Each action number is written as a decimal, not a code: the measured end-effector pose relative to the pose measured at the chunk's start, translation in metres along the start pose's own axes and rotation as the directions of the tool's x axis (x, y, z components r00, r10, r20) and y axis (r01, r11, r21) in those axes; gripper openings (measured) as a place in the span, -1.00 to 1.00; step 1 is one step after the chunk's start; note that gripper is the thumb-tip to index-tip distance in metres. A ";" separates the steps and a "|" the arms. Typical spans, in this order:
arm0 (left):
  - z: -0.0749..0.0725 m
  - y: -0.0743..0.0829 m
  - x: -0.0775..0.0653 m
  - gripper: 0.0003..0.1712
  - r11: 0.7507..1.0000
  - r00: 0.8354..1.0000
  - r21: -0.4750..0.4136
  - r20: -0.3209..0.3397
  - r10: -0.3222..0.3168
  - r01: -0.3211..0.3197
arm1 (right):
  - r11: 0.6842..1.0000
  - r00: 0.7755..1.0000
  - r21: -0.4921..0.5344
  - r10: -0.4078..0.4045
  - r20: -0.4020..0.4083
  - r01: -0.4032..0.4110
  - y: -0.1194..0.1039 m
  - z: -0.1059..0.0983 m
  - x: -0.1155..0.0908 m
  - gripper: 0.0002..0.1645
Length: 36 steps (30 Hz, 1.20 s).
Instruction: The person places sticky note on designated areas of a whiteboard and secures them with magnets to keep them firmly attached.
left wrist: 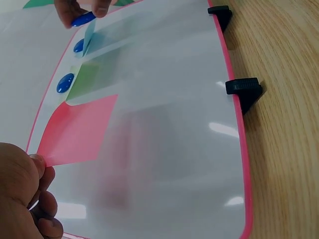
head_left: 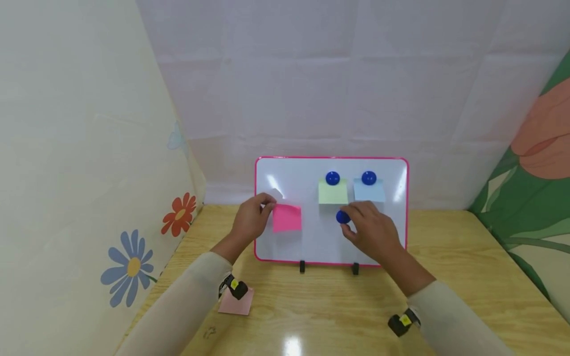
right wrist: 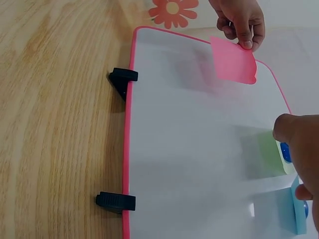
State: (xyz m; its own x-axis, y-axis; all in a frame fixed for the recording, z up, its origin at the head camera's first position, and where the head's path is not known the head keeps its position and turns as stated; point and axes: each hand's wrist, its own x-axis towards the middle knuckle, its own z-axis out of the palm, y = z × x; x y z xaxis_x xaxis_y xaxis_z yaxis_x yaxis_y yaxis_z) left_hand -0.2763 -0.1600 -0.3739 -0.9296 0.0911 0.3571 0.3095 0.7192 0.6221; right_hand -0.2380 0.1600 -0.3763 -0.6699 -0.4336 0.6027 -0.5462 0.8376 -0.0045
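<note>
Between thumb and fingers my left hand (head_left: 251, 217) pinches the upper left corner of a bright pink sticky note (head_left: 287, 218), held just in front of the whiteboard (head_left: 307, 247). My right hand (head_left: 373, 230) grips a round blue magnet (head_left: 342, 217), apart from the board's right half. In the right wrist view, the right hand (right wrist: 305, 154) hides that magnet. A green note (head_left: 332, 194) hangs on the board under one blue magnet (head_left: 332, 178). Beside it a light blue note (head_left: 369, 192) hangs under another blue magnet (head_left: 368, 178).
The pink-edged board stands on two black feet (head_left: 302, 266) on a wood-grain table (head_left: 303, 301). A pale pink note (head_left: 237, 302) lies on the table near the left wrist. Behind the board hangs a pale cloth (head_left: 311, 99); a flower-printed wall (head_left: 133, 267) borders the left side.
</note>
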 end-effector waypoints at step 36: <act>-0.006 0.011 0.024 -0.85 0.999 0.999 0.024 0.007 -0.047 0.047 | 0.999 1.000 -0.031 -0.016 -0.016 0.016 0.001 0.009 0.020 -0.40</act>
State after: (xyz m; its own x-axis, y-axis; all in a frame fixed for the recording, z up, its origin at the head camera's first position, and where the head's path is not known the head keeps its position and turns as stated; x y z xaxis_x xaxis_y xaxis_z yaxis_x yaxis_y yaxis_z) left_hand -0.2941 -0.1544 -0.3546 -0.9444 0.0620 0.3229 0.2610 0.7388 0.6214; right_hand -0.2564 0.1497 -0.3715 -0.6532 -0.4417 0.6150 -0.5405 0.8408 0.0298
